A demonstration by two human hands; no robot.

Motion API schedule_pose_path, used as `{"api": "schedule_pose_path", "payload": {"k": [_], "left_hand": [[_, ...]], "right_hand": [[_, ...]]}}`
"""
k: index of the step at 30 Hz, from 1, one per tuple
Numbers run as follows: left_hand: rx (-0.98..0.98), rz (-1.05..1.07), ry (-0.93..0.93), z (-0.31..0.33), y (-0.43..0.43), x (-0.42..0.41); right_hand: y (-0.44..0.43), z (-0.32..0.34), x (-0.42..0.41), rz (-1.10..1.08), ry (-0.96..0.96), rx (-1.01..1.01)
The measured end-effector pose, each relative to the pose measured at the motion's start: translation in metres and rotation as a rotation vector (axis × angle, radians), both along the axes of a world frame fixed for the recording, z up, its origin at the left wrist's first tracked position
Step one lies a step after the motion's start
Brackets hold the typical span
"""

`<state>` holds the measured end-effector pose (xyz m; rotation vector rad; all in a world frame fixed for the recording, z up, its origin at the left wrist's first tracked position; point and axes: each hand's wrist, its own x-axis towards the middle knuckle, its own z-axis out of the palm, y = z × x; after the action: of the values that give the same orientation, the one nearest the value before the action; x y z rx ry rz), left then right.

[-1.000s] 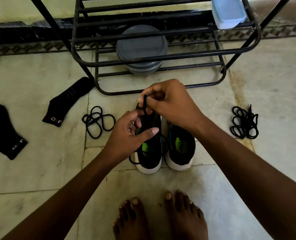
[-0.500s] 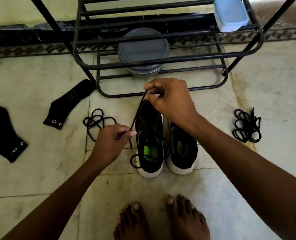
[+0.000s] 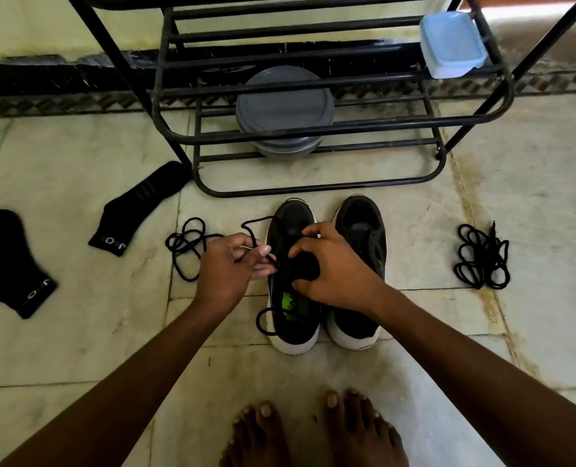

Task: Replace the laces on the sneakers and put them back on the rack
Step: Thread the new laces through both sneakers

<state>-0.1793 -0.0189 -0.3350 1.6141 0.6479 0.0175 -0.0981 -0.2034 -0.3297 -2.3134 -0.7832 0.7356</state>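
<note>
Left sneaker: black upper, white sole, neon-green insole print.
Right sneaker: black upper, white sole.
Threaded lace, loose lace, lace bundle: black.
Long sock: black, white cuff lettering (faint grey stripes).
Short sock: black, white lettering.
Rack: black.
Round container: grey.
Box: pale blue.
Floor: mottled greenish-cream.
Skirting border: black-and-grey diamonds.
</note>
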Motion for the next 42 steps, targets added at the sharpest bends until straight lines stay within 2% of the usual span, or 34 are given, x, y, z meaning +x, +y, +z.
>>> {"api": "schedule_pose_path", "payload": {"k": [5,9,24,42], "left_hand": [[-0.043,0.040,-0.020,0.002,-0.005,0.006],[-0.001,-0.001,-0.053,0.004,-0.006,0.006],[0.143,0.095,-0.086,-0.004,-0.013,0.014],[0.374,-0.144,-0.022,0.003,-0.010,0.025]], "right_hand": [[0.004,-0.005,0.001,-0.046,-0.083,-0.037],[0.009,-0.008,0.000,-0.074,-0.130,-0.030],[0.003,-0.017,-0.003,-0.115,-0.100,0.010],[0.008,-0.011,-0.003,-0.162,-0.058,0.028]]}}
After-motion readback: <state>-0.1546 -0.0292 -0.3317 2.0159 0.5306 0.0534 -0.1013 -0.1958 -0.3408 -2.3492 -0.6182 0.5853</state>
